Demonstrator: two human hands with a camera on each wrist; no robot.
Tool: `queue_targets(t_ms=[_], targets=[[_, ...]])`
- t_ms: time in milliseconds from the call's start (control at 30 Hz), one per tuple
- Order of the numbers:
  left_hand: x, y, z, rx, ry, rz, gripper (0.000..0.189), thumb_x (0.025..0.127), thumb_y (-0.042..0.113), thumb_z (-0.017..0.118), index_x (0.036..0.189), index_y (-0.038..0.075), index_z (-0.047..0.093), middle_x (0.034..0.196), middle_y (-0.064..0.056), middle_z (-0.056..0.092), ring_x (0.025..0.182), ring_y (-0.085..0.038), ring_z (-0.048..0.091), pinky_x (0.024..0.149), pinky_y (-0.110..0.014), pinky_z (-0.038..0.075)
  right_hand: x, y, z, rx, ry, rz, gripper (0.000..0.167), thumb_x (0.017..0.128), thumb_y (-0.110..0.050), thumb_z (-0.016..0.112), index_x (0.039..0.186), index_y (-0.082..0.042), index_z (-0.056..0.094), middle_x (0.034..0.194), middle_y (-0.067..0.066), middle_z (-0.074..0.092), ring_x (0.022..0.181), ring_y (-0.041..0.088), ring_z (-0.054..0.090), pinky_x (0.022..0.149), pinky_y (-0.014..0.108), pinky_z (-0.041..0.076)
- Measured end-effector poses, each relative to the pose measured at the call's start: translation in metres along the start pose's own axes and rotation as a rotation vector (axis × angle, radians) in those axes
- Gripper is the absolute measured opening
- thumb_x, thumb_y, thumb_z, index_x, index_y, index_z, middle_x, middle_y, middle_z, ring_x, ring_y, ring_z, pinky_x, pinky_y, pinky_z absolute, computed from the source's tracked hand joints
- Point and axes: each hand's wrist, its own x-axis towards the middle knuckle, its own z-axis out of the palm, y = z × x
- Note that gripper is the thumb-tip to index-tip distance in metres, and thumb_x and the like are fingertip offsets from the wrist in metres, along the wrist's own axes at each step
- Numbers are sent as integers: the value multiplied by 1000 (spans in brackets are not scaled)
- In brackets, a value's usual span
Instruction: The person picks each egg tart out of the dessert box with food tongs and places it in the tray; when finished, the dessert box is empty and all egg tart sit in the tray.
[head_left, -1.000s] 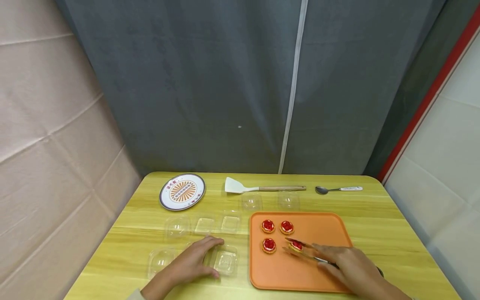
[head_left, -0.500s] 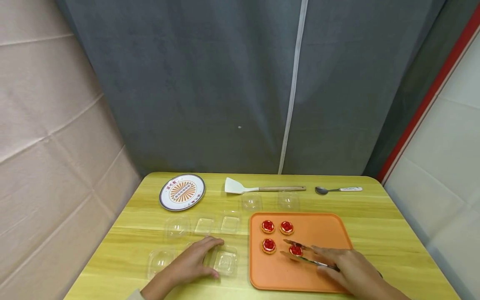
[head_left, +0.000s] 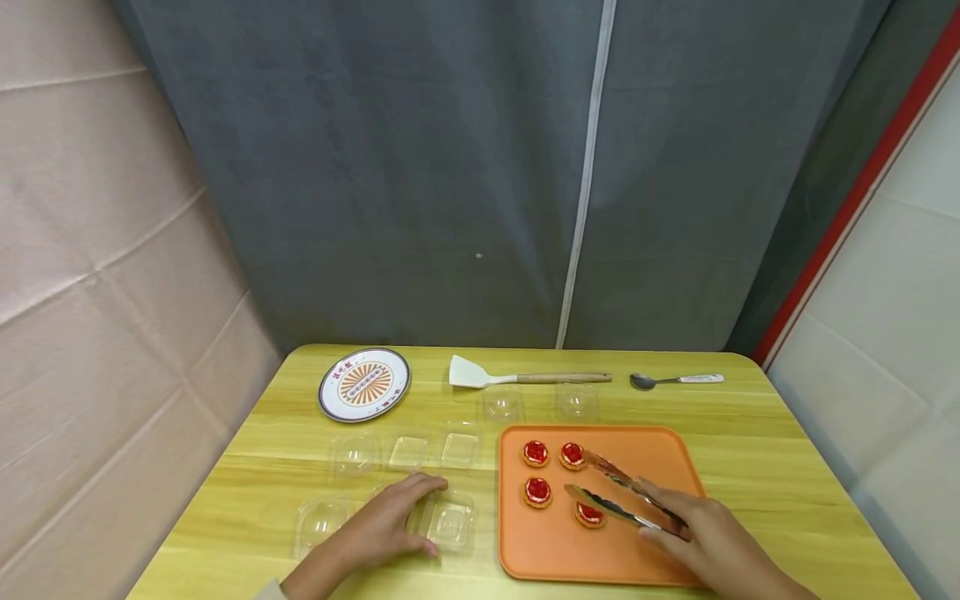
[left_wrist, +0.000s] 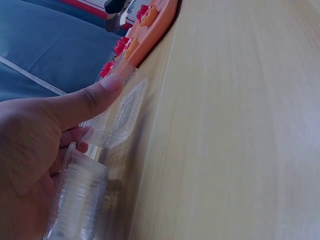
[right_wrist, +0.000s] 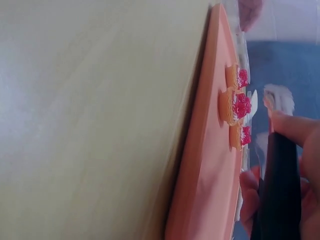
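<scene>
My right hand (head_left: pixel 708 537) grips metal tongs (head_left: pixel 617 507) by the black handle (right_wrist: pixel 281 180). Their arms are spread wide above an orange tray (head_left: pixel 637 562), close over the nearest red-topped tart (head_left: pixel 590 515), which nothing pinches. Three more tarts, one of them this front-left tart (head_left: pixel 537 492), sit on the tray's left half. Left of the tray, my left hand (head_left: pixel 390 521) holds a clear plastic container (head_left: pixel 452 523) by its left side, thumb and fingers spread around it. In the left wrist view the thumb (left_wrist: pixel 95 100) lies along the container's edge and the other fingers are partly hidden.
More clear containers and lids, such as this domed lid (head_left: pixel 322 523) and this square base (head_left: pixel 408 451), lie left of and behind the tray. Further back are a plate (head_left: pixel 365 385), a white spatula (head_left: pixel 470 372) and a spoon (head_left: pixel 643 382). A grey curtain (head_left: pixel 420 208) hangs behind the table.
The tongs have spread wider, one arm shifting away toward the back tart. The nearest tart, earlier between the tips, now sits slightly closer to me. The left hand stays put.
</scene>
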Motion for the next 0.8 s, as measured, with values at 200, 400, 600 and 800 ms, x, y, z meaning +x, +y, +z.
queue_targets(t_ms=[200, 400, 600, 800], targets=[[-1, 1, 0, 6, 5, -16, 90, 74, 52, 85, 148, 11, 53, 144, 4, 57, 137, -32, 53, 113, -55, 44, -2, 8, -5, 79, 80, 195, 80, 92, -55, 71, 155, -12, 47, 94, 0, 60, 80, 10, 50, 66, 23, 42], [-1, 1, 1, 6, 3, -19, 92, 74, 51, 85, 149, 11, 52, 145, 3, 56, 135, -30, 54, 112, -54, 46, -4, 28, -12, 80, 165, 258, 94, 94, -52, 71, 160, 1, 30, 91, 3, 52, 82, 14, 49, 65, 24, 39], [-1, 2, 1, 11, 7, -14, 92, 75, 50, 84, 150, 11, 51, 146, 3, 55, 134, -29, 55, 112, -53, 46, -5, 54, -18, 56, 234, 311, 100, 97, -52, 69, 160, 8, 19, 98, 11, 64, 86, 24, 61, 68, 37, 52], [-2, 2, 1, 12, 11, -14, 91, 75, 49, 84, 151, 11, 50, 148, 1, 54, 138, -33, 52, 113, -55, 44, -5, 84, -25, 60, 213, 420, 108, 98, -59, 62, 158, 12, 7, 87, 5, 64, 81, 23, 60, 70, 40, 53]])
